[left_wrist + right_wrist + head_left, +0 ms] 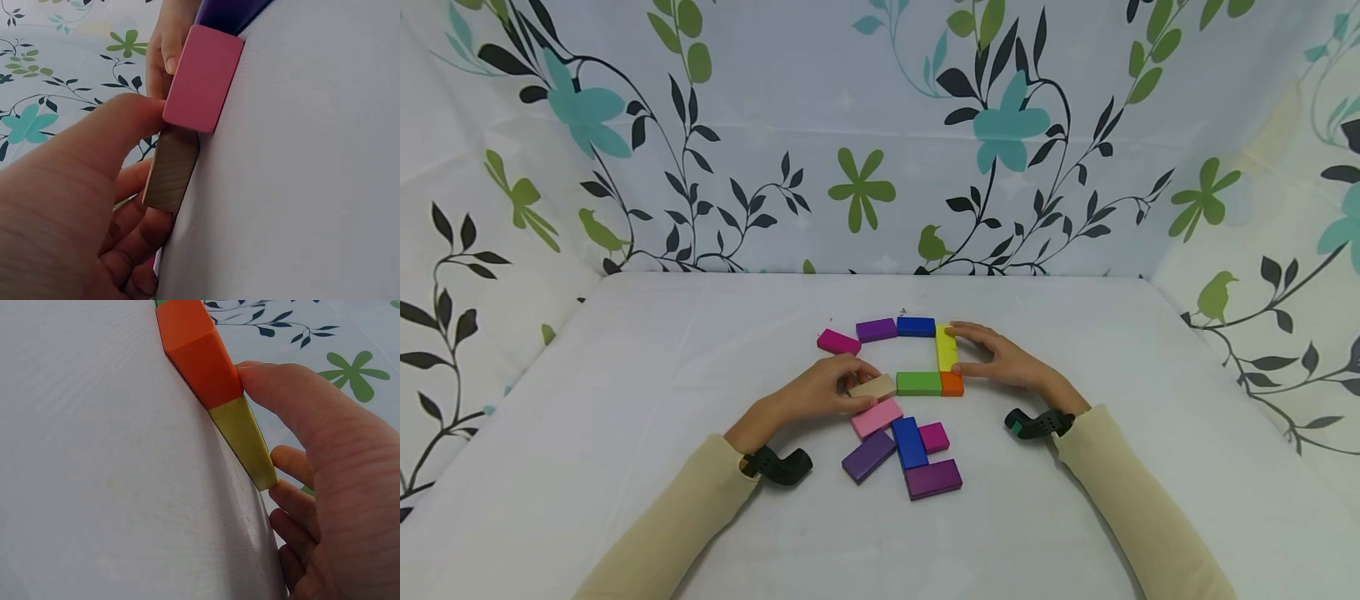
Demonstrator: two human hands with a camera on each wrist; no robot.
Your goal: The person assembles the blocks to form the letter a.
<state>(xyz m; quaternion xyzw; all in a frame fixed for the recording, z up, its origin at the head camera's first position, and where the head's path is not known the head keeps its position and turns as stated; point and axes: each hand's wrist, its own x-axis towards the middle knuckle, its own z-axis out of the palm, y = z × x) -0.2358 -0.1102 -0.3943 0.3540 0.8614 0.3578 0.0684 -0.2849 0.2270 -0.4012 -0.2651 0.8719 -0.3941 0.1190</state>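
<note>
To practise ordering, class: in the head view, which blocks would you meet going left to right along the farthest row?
Magenta block, purple block, blue block, yellow block.

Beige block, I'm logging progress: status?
Left hand pinching beige block beside green block. Right hand touching yellow block. Pink block close on near side, possibly in the way.
</note>
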